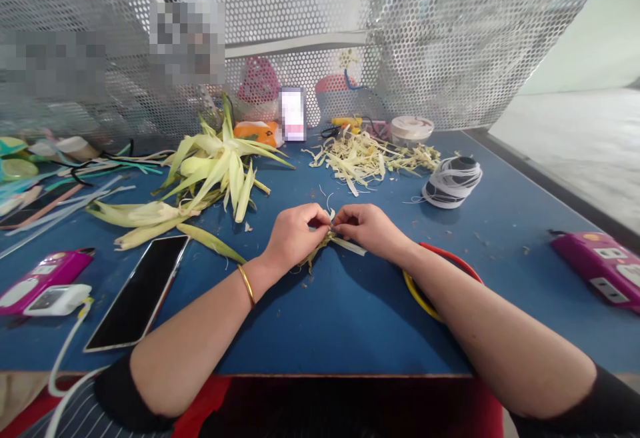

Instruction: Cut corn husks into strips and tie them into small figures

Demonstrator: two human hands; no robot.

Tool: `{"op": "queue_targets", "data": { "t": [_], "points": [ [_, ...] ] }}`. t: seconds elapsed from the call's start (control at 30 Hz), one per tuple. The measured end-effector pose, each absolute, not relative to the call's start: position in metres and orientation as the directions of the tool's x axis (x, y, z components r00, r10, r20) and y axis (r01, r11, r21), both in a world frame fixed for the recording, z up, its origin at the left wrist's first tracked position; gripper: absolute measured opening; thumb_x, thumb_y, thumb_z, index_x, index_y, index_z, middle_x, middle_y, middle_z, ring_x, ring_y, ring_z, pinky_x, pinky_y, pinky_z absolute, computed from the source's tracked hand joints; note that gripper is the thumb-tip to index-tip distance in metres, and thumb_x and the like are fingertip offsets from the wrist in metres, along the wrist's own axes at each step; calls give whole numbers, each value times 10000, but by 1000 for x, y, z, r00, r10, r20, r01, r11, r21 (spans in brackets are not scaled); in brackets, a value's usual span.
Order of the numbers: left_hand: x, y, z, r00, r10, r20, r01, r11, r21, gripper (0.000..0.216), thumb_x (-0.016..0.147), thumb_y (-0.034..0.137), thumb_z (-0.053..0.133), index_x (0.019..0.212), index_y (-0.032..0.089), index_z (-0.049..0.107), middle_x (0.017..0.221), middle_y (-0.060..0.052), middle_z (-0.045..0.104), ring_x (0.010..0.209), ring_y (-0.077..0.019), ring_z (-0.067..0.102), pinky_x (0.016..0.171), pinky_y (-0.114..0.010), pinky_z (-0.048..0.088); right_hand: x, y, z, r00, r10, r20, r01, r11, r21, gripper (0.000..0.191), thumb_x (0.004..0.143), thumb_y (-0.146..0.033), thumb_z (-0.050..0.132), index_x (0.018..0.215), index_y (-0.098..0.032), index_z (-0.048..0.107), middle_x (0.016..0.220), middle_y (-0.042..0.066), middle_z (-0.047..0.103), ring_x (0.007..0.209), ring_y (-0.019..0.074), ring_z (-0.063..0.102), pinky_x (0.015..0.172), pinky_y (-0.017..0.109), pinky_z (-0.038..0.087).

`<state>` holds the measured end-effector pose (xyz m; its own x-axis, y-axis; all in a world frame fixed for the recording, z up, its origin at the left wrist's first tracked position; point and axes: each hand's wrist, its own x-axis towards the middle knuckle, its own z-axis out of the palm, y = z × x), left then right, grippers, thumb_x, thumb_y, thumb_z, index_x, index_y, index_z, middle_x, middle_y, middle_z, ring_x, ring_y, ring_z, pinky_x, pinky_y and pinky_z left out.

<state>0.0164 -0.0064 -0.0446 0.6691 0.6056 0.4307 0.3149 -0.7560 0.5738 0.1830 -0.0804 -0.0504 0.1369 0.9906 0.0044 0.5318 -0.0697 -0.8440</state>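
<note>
Yellow-green husk strips (349, 246) are pinched by the left hand (295, 233) and right hand (371, 227), seemingly unfinished; broad husks (220, 163) lie unshredded beyond the left.

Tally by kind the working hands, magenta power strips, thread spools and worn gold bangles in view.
Working hands, left hand and right hand: 2
Magenta power strips: 2
Thread spool: 1
Gold bangle: 1
Total: 6

A dark-screened phone (137, 295) lies on the blue table (325, 338) near a magenta power strip (63, 266) with a white charger (53, 300). Along the perforated silver sheet (475, 38) are an orange packet (256, 133), a lit screen (293, 115) and a round tub (413, 133).
</note>
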Motion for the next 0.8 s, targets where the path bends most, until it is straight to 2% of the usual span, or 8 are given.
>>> {"op": "queue_targets", "data": {
  "t": [0.1,0.27,0.33,0.53,0.8],
  "points": [
    [18,-4,-46,648,702,295,342,-614,711,19,741,170,665,731,179,677,716,9,704,634,-118,613,611,-223,446,183,-80,-50,155,988,-6,539,-90,-837,67,788,-192,575,745,-197,625,588,-46,605,538,105,515,519,220,348],
    [20,0,-47,645,756,113,293,-381,877,151,740,302,709,758,157,672,765,-24,703,672,-125,602,643,-240,467,182,-80,-49,174,985,-7,496,-94,-863,71,812,-184,549,758,-201,593,574,-48,599,549,111,559,544,216,373],
    [20,1,-47,652,757,38,277,-284,918,190,771,342,684,776,153,664,737,-16,678,624,-105,565,612,-232,456,181,-81,-47,179,984,-11,481,-97,-871,77,811,-179,546,745,-202,579,569,-51,591,540,109,555,544,215,371],
    [19,1,-45,667,742,-70,281,-163,946,224,800,374,657,766,158,613,579,38,556,482,-64,444,476,-196,348,180,-81,-46,191,982,-5,498,-101,-861,79,798,-190,540,730,-205,576,565,-50,591,527,109,535,536,223,351],
    [21,-4,-43,672,739,-51,289,-198,937,204,811,354,630,765,165,571,634,29,598,456,-61,467,468,-202,359,179,-83,-46,188,982,7,530,-95,-843,105,826,-251,539,755,-199,596,578,-45,601,522,109,522,515,224,340]
  ]
}}
